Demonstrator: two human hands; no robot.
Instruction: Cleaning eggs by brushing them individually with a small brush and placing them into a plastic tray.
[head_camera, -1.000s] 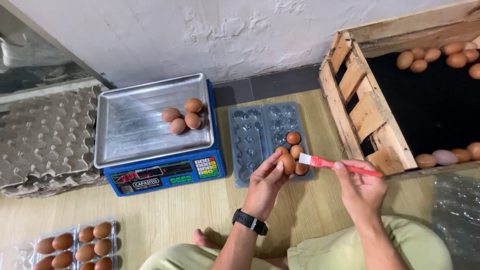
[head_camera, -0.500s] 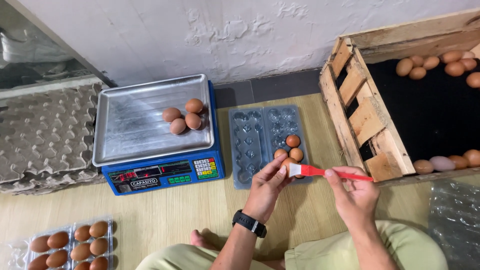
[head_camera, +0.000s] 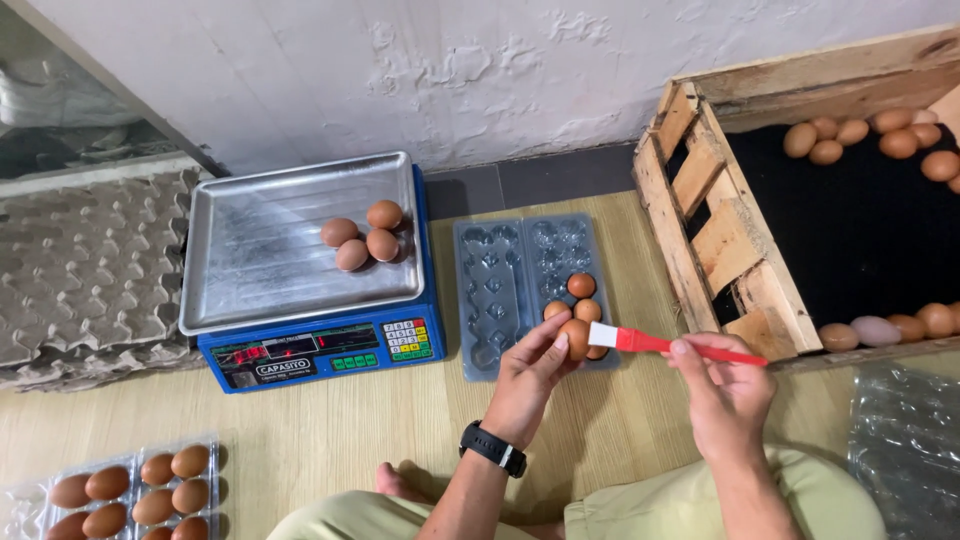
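The left hand (head_camera: 530, 375) pinches a brown egg (head_camera: 575, 337) just above the grey plastic egg tray (head_camera: 500, 290), turned toward the brush so its shell is reachable. The right hand (head_camera: 725, 390) grips a red-handled brush (head_camera: 660, 344), bristles touching the egg. Fingers hide the egg's underside; possibly it rests on the tray. Three eggs sit on the scale's steel pan (head_camera: 270, 250).

Scale (head_camera: 310, 345) left of egg tray (head_camera: 500, 290); crate (head_camera: 700, 200) right.
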